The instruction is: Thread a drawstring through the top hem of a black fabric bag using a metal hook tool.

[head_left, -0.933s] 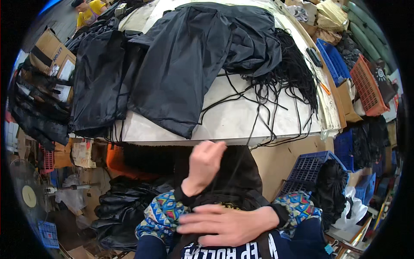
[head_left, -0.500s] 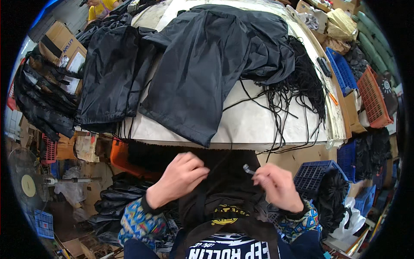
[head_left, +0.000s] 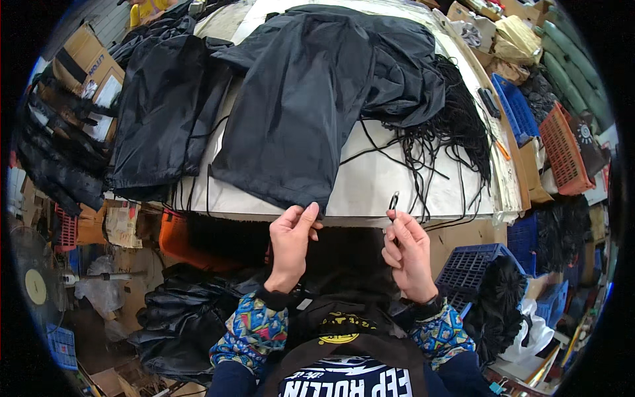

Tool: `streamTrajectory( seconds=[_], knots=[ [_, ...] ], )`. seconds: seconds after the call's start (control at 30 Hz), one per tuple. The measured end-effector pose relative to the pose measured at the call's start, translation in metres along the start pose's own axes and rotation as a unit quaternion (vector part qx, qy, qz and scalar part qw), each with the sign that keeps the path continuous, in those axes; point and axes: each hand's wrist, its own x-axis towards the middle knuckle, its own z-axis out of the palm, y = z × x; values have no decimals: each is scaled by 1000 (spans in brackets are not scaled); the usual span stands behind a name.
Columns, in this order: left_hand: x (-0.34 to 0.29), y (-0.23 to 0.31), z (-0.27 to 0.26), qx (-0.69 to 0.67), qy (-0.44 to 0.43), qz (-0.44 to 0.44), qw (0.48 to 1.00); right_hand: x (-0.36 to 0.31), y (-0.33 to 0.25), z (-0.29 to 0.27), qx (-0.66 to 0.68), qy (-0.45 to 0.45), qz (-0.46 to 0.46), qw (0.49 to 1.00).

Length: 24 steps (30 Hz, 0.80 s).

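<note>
On the white tabletop point(head_left: 370, 192) lies a large piece of thin black fabric point(head_left: 284, 119), sewn along its lower edge. Its lower corner hangs at the table's front edge, where my left hand point(head_left: 290, 246) pinches it between thumb and fingers. To the right, just off the front edge, my right hand point(head_left: 410, 255) is closed on a small shiny metal tool point(head_left: 395, 200) with a loop-like tip pointing up. Whether a cord is attached to that tool I cannot make out. A bunch of black cords point(head_left: 463, 126) spills over the table's right part.
A second black fabric piece point(head_left: 155, 119) drapes over the table's left edge. A blue crate point(head_left: 473, 268) and an orange crate point(head_left: 570, 149) stand at the right. Below left are a heap of black fabric point(head_left: 178, 311) and a fan point(head_left: 36, 284). Another person point(head_left: 147, 10) is at the far left.
My left hand has moved up and forward and now grips the fabric's corner. The right hand has risen a little, turning the metal tool's tip upward.
</note>
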Motion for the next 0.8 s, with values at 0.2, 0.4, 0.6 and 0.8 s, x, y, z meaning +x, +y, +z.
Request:
streamTrajectory(
  seconds=[0.2,0.4,0.6,0.8],
  knots=[
    [-13,26,5,-122,-59,-97,986,-29,28,-13,-363,-77,-138,918],
    [-18,29,6,-156,-17,-118,981,-26,1,28,-517,-137,-290,794],
    [-21,28,10,-107,-31,-84,990,-30,-1,29,-561,-149,-304,756],
    [-33,24,23,-79,-58,-69,993,-18,4,34,-568,-140,-344,735]
  ],
)
